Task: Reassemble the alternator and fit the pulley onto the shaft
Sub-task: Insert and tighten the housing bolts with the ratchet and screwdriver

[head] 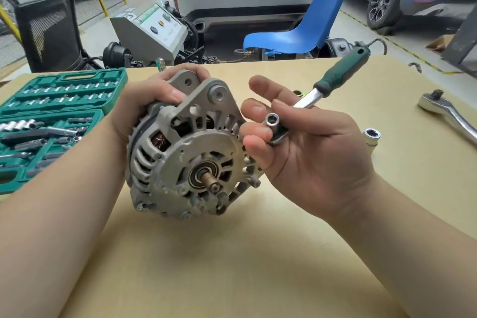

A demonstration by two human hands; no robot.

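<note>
head cam: the alternator [191,147] sits dead centre, tilted up off the table [258,253], with its bare shaft [212,183] poking toward about 5 o'clock. no pulley visible on it. the left hand [144,106] is curled round the top and left side of the housing, thumb lying on the front near the mounting ear. the right hand [304,142] is at 3 o'clock from the alternator, palm up, fingers loosely bent around a ratchet [335,77] with a green handle that runs off toward 1 o'clock, small socket [273,119] on its head facing the camera. green tool case [54,121] lies open at 9 o'clock. a loose socket [371,136] and a second chrome ratchet [449,113] are out at 3 o'clock. blue chair [307,18] behind the table at 12.
</note>
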